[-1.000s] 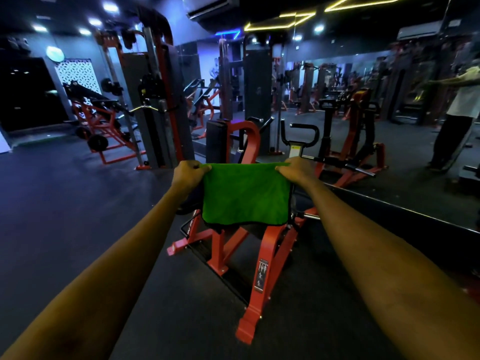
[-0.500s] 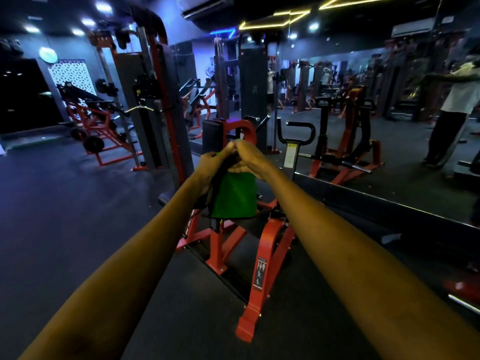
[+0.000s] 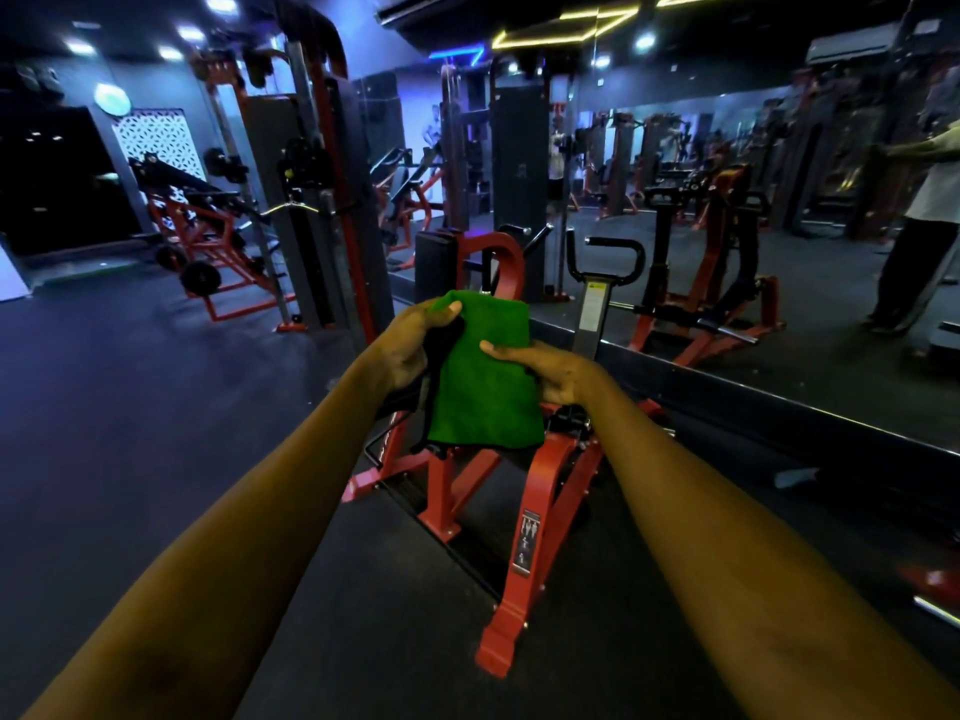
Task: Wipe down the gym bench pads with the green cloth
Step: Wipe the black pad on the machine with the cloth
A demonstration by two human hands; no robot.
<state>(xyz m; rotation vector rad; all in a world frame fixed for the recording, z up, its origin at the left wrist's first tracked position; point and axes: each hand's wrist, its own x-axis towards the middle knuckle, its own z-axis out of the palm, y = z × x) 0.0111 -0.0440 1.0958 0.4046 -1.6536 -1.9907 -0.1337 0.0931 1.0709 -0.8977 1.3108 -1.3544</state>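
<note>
The left hand (image 3: 415,348) and right hand (image 3: 558,376) pinched the folded cloth (image 3: 483,387) in front of the machine (image 3: 545,491); a slack thumb grip could let it unfold or drop.

A tall cable tower (image 3: 311,200) stands left of centre on the dark floor (image 3: 130,407), with a red plate-loaded machine (image 3: 208,241) farther left, a mirror wall (image 3: 831,314) along the right, and a person in a pale shirt (image 3: 930,220) far right.
</note>
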